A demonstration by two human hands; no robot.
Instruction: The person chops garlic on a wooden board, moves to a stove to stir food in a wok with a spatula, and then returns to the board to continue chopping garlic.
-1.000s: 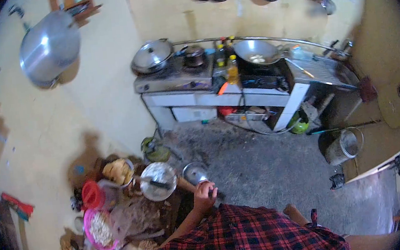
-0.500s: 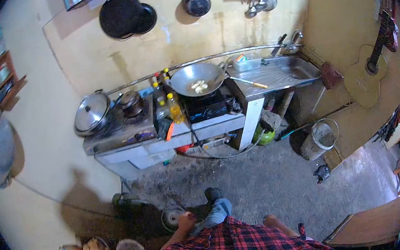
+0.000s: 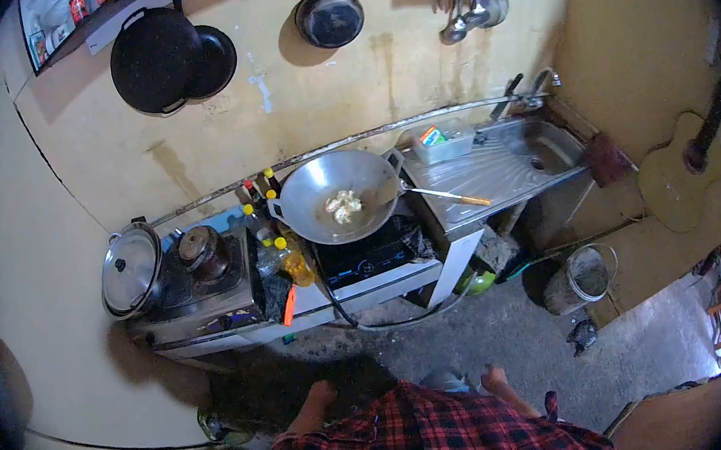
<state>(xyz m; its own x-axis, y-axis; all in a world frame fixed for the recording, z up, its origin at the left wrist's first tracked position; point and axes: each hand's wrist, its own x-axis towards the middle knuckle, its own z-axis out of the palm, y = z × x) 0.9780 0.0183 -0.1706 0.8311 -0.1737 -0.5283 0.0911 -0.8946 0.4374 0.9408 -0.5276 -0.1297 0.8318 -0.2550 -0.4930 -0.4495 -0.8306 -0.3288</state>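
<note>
My left hand [image 3: 322, 395] hangs low in front of my body, fingers curled in, with nothing visible in it. On the other side, my right hand [image 3: 493, 377] is also loosely closed and appears to hold nothing. Both hands are away from the counter. Ahead, a large wok [image 3: 306, 209] sits on a black gas stove [image 3: 365, 266], with pale food pieces [image 3: 344, 206] in its middle. A long tool with a wooden handle [image 3: 474, 201] lies from the wok's right side over the sink's drainboard.
Left of the wok stand bottles [image 3: 296, 267], a lidded pot [image 3: 130, 267] and a dark kettle [image 3: 202, 249]. A sink [image 3: 545, 144] and plastic box [image 3: 447, 144] are at right. A bucket [image 3: 588, 274] stands on the floor; a guitar [image 3: 676, 179] leans at the wall. Pans [image 3: 330, 17] hang above.
I have moved closer to the stove, so the wok and counter look larger and lower in view. My left hand has swung a little; both hands stay low.
</note>
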